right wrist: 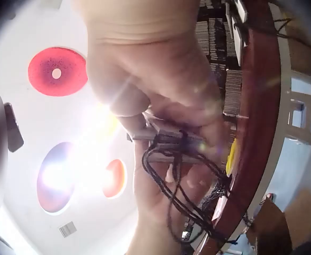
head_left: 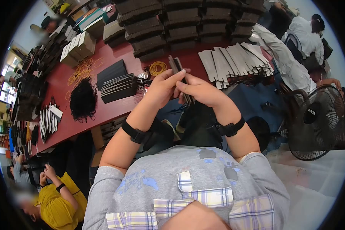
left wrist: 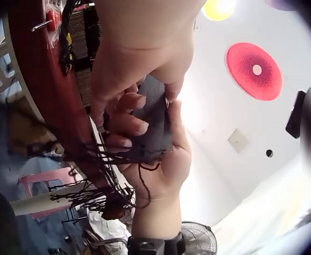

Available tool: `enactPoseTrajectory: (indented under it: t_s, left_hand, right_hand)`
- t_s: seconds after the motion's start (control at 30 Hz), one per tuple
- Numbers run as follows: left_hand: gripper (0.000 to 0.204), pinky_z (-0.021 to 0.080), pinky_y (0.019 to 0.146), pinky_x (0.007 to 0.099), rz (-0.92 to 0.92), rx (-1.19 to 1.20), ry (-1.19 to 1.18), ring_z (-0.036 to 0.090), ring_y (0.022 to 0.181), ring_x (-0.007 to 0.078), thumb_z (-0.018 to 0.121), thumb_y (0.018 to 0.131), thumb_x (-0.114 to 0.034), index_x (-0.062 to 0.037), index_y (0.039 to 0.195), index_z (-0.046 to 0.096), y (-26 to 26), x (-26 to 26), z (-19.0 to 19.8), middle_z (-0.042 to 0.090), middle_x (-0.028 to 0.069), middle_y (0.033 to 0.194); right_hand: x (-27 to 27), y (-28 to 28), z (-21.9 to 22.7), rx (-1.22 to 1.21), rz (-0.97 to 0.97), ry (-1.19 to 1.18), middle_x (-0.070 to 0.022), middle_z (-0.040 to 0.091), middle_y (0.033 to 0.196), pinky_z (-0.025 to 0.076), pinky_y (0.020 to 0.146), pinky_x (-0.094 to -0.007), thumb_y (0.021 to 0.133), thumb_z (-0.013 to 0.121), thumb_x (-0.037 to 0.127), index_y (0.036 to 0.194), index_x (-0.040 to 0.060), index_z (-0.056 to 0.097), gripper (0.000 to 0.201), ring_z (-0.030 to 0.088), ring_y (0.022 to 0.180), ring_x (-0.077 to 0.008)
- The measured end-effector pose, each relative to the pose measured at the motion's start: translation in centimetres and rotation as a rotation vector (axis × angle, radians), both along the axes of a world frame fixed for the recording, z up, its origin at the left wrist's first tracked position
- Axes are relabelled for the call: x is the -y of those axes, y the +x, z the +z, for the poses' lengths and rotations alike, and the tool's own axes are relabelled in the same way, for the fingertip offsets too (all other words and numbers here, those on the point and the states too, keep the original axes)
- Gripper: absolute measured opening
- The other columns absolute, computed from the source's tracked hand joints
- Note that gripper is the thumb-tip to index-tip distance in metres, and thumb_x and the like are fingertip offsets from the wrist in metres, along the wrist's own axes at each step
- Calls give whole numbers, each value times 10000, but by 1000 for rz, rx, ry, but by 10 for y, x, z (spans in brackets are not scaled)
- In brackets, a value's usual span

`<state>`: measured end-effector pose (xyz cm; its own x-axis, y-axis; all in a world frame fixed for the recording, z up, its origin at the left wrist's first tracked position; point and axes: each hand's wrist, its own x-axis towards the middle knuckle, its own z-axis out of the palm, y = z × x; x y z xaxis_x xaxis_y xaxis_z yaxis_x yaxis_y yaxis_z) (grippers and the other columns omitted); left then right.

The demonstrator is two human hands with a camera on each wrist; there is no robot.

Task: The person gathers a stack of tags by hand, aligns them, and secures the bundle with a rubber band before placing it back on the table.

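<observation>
Together, left hand point(head_left: 163, 86) and right hand point(head_left: 201, 91) pinch the dark card stack point(head_left: 180, 73).

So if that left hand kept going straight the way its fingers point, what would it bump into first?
Probably the right hand. The left hand grips the same stack of dark flat cards from the opposite side, so the cards and then those fingers lie right in its path. Depth is hard to judge here.

We see bare red surface point(head_left: 115, 105) only at its near edge toward the lower left, hemmed by fanned grey sheets point(head_left: 234, 57) upper right, black stacks point(head_left: 180, 23) above, and a cord heap point(head_left: 83, 100) left.
</observation>
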<state>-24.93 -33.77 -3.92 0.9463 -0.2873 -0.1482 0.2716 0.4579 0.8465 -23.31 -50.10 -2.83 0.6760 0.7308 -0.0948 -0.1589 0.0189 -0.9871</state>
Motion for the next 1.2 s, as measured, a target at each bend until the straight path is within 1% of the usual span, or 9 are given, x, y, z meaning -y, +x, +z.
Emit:
enactPoseTrajectory:
  t_s: [0.1,0.2,0.3,0.6,0.77,0.87,1.0,1.1,1.2]
  left_hand:
    - [310,531,643,346,42,-66,-60,623,730,180,617,933,-252,10,1075,534,5,-1,-10,631,109,974]
    - [265,525,830,427,249,-123,-122,618,889,242,549,968,-293,-41,1046,543,6,12,-8,605,88,945]
    - [242,519,829,456,228,-242,-147,617,909,259,576,954,-301,-71,1019,534,12,4,-24,592,74,915]
    - [298,554,764,483,58,-284,79,653,939,342,580,952,-292,-78,1065,407,11,18,0,600,152,1017]
    - [357,556,777,487,97,-196,-80,653,925,322,564,962,-283,-86,1173,352,12,28,-5,597,158,1087]
    - [305,567,763,467,123,-166,-77,635,851,258,597,946,-287,-80,1107,442,24,19,-34,597,95,982]
    - [294,569,709,406,135,-290,-45,618,799,215,630,928,-292,-65,1042,483,15,22,-13,558,58,876]
    - [296,569,702,397,117,-289,-26,615,786,212,624,931,-293,-61,1043,479,16,23,-18,552,57,868]
    - [307,569,707,392,108,-255,-59,613,782,208,621,932,-302,-57,1047,475,17,22,-19,553,60,869]
  right_hand:
    - [-4,0,-9,603,-212,-402,-238,640,983,505,735,-398,962,499,392,1214,-73,489,529,655,827,-346]
    - [11,-2,24,588,-286,-466,-295,616,1058,492,784,-436,935,514,423,1118,-86,560,543,613,910,-445]
    - [35,15,11,985,-928,-944,-250,639,880,502,781,-459,892,574,381,863,-45,644,432,624,877,-417]
    - [62,34,-7,961,-834,-1190,-219,624,875,508,740,-467,822,522,135,838,-25,623,189,620,855,-389]
    - [19,-17,8,1279,-382,-1060,-200,612,856,508,759,-443,853,535,147,812,-1,628,179,613,862,-368]
    - [10,-10,-20,1062,-441,-604,-179,619,935,512,753,-449,907,566,335,864,-15,648,362,613,864,-378]
    - [31,12,7,969,-892,-1028,-235,616,908,519,765,-419,822,681,404,930,-56,606,478,614,864,-378]
    - [41,26,-13,934,-841,-1258,-232,620,903,524,763,-415,758,741,430,906,-71,603,541,619,859,-364]
    - [42,37,-15,867,-774,-1190,-248,639,893,527,751,-411,739,768,375,895,-85,597,515,639,874,-379]
